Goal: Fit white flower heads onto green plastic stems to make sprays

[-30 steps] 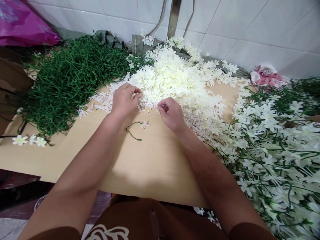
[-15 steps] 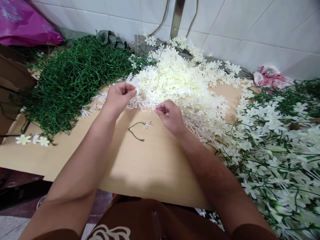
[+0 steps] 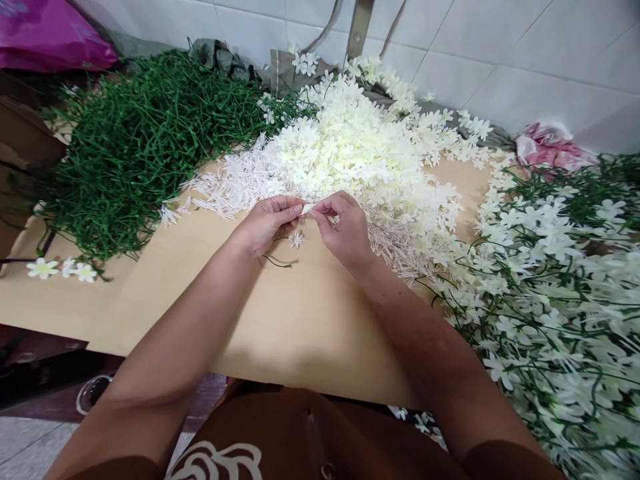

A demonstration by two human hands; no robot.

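Observation:
My left hand (image 3: 265, 223) and my right hand (image 3: 343, 230) meet fingertip to fingertip at the near edge of a big heap of loose cream-white fake blossoms (image 3: 350, 147). Both pinch one small white flower piece (image 3: 307, 209) between them. Just under the hands, a thin green stem with one small flower (image 3: 296, 240) lies on the tan board (image 3: 280, 320); my left hand partly covers that stem.
A tangled mound of bare green stems (image 3: 145, 133) fills the left back of the board. Finished stems with white flowers (image 3: 560, 287) pile up on the right. Three loose blossoms (image 3: 60, 270) lie at far left. A magenta bag (image 3: 45, 40) and white tiled wall stand behind.
My left hand left the flower heap and came right and nearer, carrying a white piece to my right hand's fingertips. The right hand barely moved.

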